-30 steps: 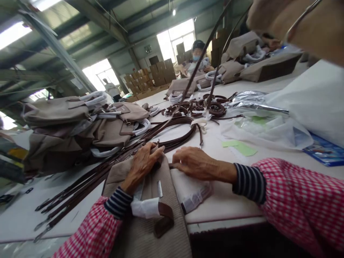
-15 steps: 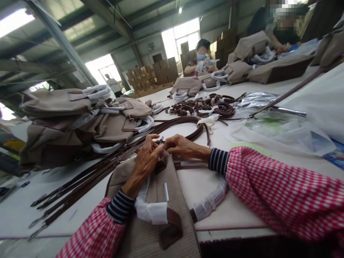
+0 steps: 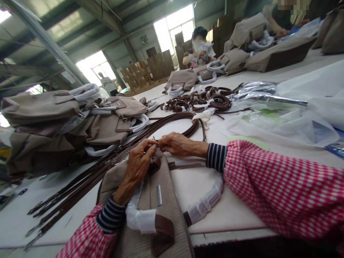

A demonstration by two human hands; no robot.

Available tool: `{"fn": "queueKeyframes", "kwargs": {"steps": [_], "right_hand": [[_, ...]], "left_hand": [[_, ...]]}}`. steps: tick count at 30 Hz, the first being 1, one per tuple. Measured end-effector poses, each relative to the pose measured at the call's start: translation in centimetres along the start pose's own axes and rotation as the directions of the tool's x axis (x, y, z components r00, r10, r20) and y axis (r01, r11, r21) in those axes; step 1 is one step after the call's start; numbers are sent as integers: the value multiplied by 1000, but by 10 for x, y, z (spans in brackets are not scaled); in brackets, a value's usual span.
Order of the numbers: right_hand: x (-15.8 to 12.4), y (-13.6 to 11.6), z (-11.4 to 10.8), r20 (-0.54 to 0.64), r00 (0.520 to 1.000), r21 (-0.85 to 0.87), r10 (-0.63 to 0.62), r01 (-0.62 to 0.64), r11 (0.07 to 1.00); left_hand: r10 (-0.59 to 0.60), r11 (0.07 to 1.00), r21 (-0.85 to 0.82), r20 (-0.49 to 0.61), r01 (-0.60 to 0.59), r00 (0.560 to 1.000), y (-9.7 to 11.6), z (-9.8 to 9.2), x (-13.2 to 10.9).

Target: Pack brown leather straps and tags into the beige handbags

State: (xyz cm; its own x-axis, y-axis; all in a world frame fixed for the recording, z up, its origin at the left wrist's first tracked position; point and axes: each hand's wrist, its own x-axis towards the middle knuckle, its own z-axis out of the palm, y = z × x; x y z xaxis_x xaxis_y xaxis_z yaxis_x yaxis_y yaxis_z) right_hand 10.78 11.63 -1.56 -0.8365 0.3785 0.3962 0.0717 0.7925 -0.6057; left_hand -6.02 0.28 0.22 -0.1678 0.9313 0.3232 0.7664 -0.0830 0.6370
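A beige ribbed handbag [image 3: 168, 190] lies before me, its far end between my hands. White wrap covers its near handle [image 3: 141, 218] and its other handle [image 3: 205, 202], which lies out on the table. My left hand [image 3: 139, 163] is closed in a pinch at the bag's far end, at a small metal clip [image 3: 153, 138] that shows above the fingers. Against it, my right hand [image 3: 176, 144] is closed too, its fingertips meeting the left ones; what they grip is hidden. Brown straps [image 3: 77, 182] with metal hooks lie just left of the bag.
A heap of beige bags [image 3: 43, 118] stands at the left. Coiled brown straps [image 3: 220, 102] lie farther back, beside clear plastic bags [image 3: 271, 125]. More bags [image 3: 181, 79] sit at the far side, where a person [image 3: 199, 53] works. The table's front edge [image 3: 231, 234] runs below.
The view has shifted a little, so the scene sits farther left and somewhat higher. Both hands stay together at the bag's far end; the metal clip shows less above the fingers.
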Motion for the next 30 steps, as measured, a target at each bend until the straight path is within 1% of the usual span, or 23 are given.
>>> {"fn": "queueKeyframes", "kwargs": {"steps": [1,3,5,8,11,13,15,17,18,19,20,21,22,23,24,25,26,27,30], "right_hand": [[0,-4,-4,27,1000,-131,1,2,991],[-2,-13,-11,92,996,-355,23,11,935],[-6,-21,-17,162,985,-452,55,24,892],[-19,-35,-24,269,961,-492,65,79,867],[-46,-57,-26,323,946,-460,5,153,875],[-69,-75,-26,362,931,-367,-37,179,913],[-92,-88,-23,395,918,-230,-41,142,963],[-111,-94,-18,375,927,-102,-14,56,993],[-117,-94,-16,344,939,-56,6,14,998],[-122,-92,-12,305,952,-23,23,-17,1000],[-125,-89,-9,272,962,-1,32,-33,999],[-126,-85,-7,247,968,12,33,-37,999],[-127,-82,-4,228,973,19,28,-34,999],[-127,-80,-2,210,977,24,20,-26,999],[-127,-78,0,194,981,30,10,-16,999],[-127,-77,1,183,983,33,-1,-5,999],[-127,-77,2,172,985,34,-8,2,999],[-127,-77,2,166,986,33,-12,6,999],[-128,-78,2,166,986,40,-6,0,999]], "left_hand": [[-4,1000,5,1,4,1000,0,0,0],[-10,1000,4,3,10,1000,0,0,1],[-11,1000,17,0,11,1000,0,1,2],[-4,999,52,-10,4,1000,-2,2,4],[-6,997,72,-14,7,1000,-5,4,6],[-3,996,89,-19,4,1000,-8,5,8],[17,994,110,-24,-14,1000,-10,5,9],[60,989,137,-37,-55,998,-7,3,8],[115,980,166,-44,-106,992,-3,1,6],[197,962,201,-35,-186,980,3,-3,2],[296,929,229,15,-291,955,11,-7,-4],[397,878,247,102,-409,912,21,-12,-12],[479,818,227,237,-528,845,31,-18,-22],[513,772,165,408,-614,755,41,-24,-32],[505,743,124,539,-657,674,50,-29,-43],[499,715,102,619,-692,606,57,-34,-53],[484,696,104,663,-710,571,62,-37,-61],[470,679,125,684,-724,558,64,-40,-68],[449,629,208,689,-749,569,59,-40,-77]]}}
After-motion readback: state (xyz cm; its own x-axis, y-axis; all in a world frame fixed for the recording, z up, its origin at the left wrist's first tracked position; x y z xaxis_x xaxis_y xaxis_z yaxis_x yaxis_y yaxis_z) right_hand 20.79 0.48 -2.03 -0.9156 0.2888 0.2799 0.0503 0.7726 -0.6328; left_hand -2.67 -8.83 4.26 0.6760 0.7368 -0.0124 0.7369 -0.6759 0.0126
